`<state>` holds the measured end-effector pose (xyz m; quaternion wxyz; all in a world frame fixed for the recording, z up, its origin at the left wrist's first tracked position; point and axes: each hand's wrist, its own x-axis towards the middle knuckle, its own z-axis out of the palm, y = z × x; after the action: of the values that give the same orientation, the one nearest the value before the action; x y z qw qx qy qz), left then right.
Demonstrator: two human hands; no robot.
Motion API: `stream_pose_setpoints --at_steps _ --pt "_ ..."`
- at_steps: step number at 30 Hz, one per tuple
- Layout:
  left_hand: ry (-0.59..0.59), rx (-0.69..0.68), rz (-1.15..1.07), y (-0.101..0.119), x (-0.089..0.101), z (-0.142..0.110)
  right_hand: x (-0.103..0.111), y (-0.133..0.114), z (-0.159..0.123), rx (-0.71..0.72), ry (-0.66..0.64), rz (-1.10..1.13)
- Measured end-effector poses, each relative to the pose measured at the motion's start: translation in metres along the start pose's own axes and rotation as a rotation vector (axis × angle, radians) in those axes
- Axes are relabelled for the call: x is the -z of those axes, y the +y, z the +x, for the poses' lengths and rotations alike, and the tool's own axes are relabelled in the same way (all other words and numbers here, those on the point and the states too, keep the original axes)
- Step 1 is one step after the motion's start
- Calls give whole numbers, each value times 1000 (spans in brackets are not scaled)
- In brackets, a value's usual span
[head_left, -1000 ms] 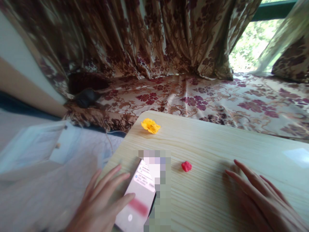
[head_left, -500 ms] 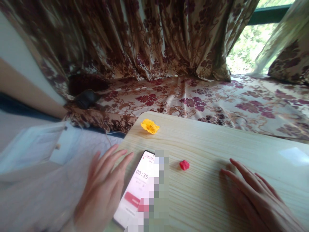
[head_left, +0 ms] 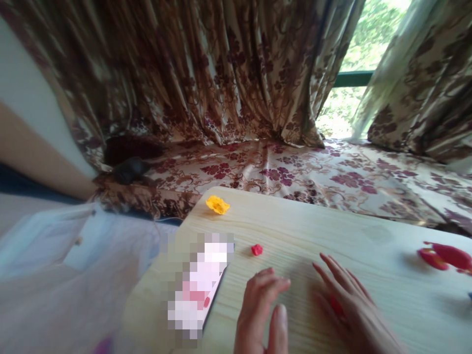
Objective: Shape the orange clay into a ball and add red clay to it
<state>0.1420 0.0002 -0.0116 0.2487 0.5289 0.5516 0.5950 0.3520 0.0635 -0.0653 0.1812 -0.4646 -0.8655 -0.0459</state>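
Observation:
My left hand (head_left: 262, 312) hovers above the table's near part, its thumb and fingers apart and holding nothing. To its right my right hand (head_left: 354, 309) is laid palm down with the fingers stretched out. Part of a red lump (head_left: 336, 306) shows under that hand; the rest is hidden. Beyond my left hand sits a small crumpled red piece (head_left: 257, 250). A yellow, ruffled, flower-like piece (head_left: 217, 205) lies near the far left corner.
A phone (head_left: 216, 292), mostly pixelated, lies on the left of the pale wooden table (head_left: 295, 221). Red curved pieces (head_left: 446, 256) are at the right. Behind are a floral-covered ledge (head_left: 239, 169), patterned curtains (head_left: 206, 73) and a window.
My left hand has moved right, from beside the phone to near my right hand. The view has turned right, bringing in the red pieces at the right. A red lump now shows under my right hand.

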Motion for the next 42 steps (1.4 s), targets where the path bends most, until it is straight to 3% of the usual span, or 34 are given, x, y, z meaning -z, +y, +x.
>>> stream_pose_setpoints --at_steps 2,5,8,10,13,15,17,20,21,23,25,28,30,33,35,36,38,42 --pt "8 115 -88 4 -18 0 7 9 5 -76 23 -59" --pt "4 316 -184 5 -30 2 9 15 -29 17 0 -31" --pt "-76 516 -310 -4 -38 4 3 -6 -54 144 69 1" --pt "-130 581 -358 -14 -45 4 3 -24 -39 228 68 20" --pt "-134 569 -345 -26 -53 5 15 -29 4 -104 -86 -8" --pt "-122 550 -333 -30 -55 6 25 -16 11 -229 -131 -50" --pt "-117 562 -353 -33 -54 7 29 -5 -10 -213 -146 -52" --pt "-109 596 -398 -36 -52 7 17 -12 -60 49 -50 -88" --pt "-102 602 -409 -37 -51 8 12 -21 -68 73 0 -92" --pt "-88 608 -423 -38 -51 8 7 -38 -61 73 80 -56" --pt "-78 616 -436 -39 -51 9 12 -44 -30 -27 -43 6" --pt "-48 623 -452 -40 -51 10 29 -24 10 -273 -173 -19" --pt "-40 629 -469 -41 -50 10 34 -5 2 -330 -190 -50" --pt "-55 630 -477 -41 -49 8 25 5 -51 -159 -129 -121" --pt "-58 615 -467 -40 -49 7 13 -7 -76 71 1 -155" --pt "-59 608 -460 -39 -49 7 9 -16 -78 76 37 -159" --pt "-64 603 -452 -35 -50 7 7 -33 -58 110 9 -75" --pt "-62 610 -447 -28 -50 7 27 -31 4 -227 -114 24"
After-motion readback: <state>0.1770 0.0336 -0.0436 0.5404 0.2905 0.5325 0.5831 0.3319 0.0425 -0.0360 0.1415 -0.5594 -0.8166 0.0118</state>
